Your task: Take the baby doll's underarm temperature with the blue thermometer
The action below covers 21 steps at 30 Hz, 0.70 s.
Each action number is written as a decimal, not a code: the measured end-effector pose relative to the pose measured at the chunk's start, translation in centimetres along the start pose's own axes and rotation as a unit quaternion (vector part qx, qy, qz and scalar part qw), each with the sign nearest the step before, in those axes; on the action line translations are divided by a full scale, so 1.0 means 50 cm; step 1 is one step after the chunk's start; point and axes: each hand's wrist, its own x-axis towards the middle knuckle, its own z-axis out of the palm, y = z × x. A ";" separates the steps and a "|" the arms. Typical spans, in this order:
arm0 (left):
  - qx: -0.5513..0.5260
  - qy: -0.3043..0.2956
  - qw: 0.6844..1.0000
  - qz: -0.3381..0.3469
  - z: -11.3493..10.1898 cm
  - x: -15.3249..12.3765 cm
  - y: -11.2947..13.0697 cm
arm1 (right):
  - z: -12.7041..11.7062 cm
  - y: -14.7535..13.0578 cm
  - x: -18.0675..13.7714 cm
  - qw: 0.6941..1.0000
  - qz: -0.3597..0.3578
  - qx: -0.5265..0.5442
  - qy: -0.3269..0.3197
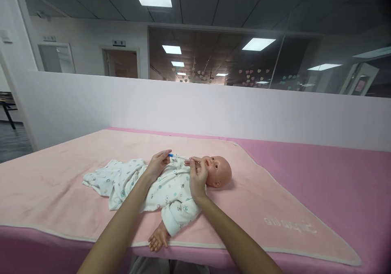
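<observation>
A baby doll lies on its back with its head to the right, dressed in a white patterned sleepsuit. Over its chest is a thin stick-like item, blue at its left end and pale along the shaft; its exact kind is too small to tell. My left hand is closed on the blue end. At the other end, my right hand has its fingers bent around the pale tip, close beside the doll's mouth and chin. Part of that tip is hidden by the fingers. One doll hand rests near the front edge.
A peach-pink blanket with a white border covers much of the pink padded surface. Behind it stands a low white wall, with a glass window above. A dark table shows at far left.
</observation>
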 end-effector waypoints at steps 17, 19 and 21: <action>-0.037 -0.025 0.997 -0.059 0.008 -0.010 0.020 | -0.005 0.041 0.012 0.997 0.072 0.016 0.015; -0.040 -0.041 0.996 -0.063 0.006 -0.009 0.019 | -0.004 0.042 0.011 0.998 0.067 0.012 0.014; -0.040 -0.055 0.996 -0.065 0.005 -0.009 0.020 | -0.004 0.041 0.011 0.998 0.064 0.009 0.010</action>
